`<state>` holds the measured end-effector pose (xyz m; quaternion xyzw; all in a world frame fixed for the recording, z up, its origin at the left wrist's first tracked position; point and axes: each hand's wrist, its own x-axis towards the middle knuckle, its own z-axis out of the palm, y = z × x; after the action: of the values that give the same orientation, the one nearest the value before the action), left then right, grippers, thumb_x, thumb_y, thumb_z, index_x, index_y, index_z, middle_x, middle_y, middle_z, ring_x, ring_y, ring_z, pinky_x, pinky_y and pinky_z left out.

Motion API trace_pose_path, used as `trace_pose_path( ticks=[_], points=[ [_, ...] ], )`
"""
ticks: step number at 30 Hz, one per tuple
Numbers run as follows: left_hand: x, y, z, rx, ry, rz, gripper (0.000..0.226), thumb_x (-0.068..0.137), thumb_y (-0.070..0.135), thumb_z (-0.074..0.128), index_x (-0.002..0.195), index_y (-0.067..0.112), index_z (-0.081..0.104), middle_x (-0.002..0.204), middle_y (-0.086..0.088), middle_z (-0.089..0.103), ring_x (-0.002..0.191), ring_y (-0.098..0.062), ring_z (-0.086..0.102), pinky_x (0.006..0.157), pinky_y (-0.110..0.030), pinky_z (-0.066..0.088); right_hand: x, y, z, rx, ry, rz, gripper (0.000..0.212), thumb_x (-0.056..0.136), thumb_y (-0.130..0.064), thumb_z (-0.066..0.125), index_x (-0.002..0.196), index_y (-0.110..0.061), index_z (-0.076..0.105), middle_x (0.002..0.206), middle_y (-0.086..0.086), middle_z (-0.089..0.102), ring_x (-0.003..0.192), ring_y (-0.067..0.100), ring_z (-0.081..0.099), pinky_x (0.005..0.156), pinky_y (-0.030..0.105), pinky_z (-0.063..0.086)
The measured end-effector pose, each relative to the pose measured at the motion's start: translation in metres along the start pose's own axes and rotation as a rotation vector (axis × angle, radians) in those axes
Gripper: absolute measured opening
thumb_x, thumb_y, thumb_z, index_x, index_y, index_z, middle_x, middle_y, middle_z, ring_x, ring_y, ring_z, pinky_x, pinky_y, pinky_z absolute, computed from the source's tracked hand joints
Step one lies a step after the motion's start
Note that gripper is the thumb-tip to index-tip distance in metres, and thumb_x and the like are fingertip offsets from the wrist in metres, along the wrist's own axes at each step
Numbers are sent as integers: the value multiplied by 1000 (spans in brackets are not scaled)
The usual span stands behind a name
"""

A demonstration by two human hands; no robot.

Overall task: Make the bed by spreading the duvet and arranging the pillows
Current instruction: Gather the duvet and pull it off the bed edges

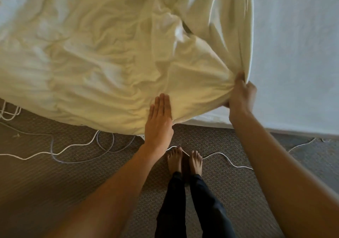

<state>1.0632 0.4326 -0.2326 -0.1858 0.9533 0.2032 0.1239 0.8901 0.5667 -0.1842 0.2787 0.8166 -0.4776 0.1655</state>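
A crumpled cream duvet [95,58] covers the left and middle of the bed, its lower edge hanging over the bed's near side. My right hand [241,94] grips a bunched fold at the duvet's right edge, fingers curled round the cloth. My left hand [159,116] lies flat with straight fingers against the duvet's near edge. The bare white sheet [297,54] of the mattress shows on the right. No pillow is in view.
Brown patterned carpet [55,179] lies in front of the bed. Several white cables [73,146] trail across it, one running right by my bare feet [185,161]. I stand close to the bed's near edge.
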Motion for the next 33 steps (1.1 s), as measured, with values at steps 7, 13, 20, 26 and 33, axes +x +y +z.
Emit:
trace_pose_path(
  ticks=[7, 13, 20, 26, 33],
  points=[
    [-21, 28, 6, 105, 29, 185, 104, 79, 11, 67, 157, 7, -1, 165, -15, -5, 152, -32, -5, 121, -58, 6, -34, 68, -25, 86, -57, 164, 40, 101, -49, 44, 86, -18, 64, 75, 2, 62, 75, 23, 59, 68, 43, 51],
    [24, 98, 19, 137, 141, 285, 94, 81, 11, 66, 157, 6, 11, 164, -15, 11, 153, -30, 7, 121, -55, 13, -29, 66, -38, 90, -223, 69, 37, 104, -40, 43, 79, -21, 62, 71, 0, 63, 62, 11, 56, 51, 20, 45],
    [13, 120, 50, 36, 146, 200, 79, 75, -7, 26, 153, -2, 25, 161, -19, 23, 150, -35, 16, 120, -53, 21, 31, 58, -60, -151, -433, 15, 51, 87, -22, 70, 133, -13, 49, 109, 5, 66, 96, 19, 65, 78, 32, 54],
    [-5, 130, 43, 69, 62, 75, 90, 67, -4, 37, 154, -2, 18, 162, -20, 16, 151, -36, 12, 119, -53, 23, 71, 6, -26, -167, -411, -130, 43, 87, -35, 66, 121, -14, 50, 112, 5, 62, 89, 15, 63, 67, 26, 52],
    [12, 141, 40, 44, 97, 5, 93, 70, -19, 50, 155, 1, 19, 162, -17, 21, 151, -30, 17, 121, -48, 23, 106, -11, -54, 128, -122, 72, 26, 90, -10, 49, 64, -13, 47, 64, -1, 49, 62, 22, 46, 59, 31, 38]
  ],
)
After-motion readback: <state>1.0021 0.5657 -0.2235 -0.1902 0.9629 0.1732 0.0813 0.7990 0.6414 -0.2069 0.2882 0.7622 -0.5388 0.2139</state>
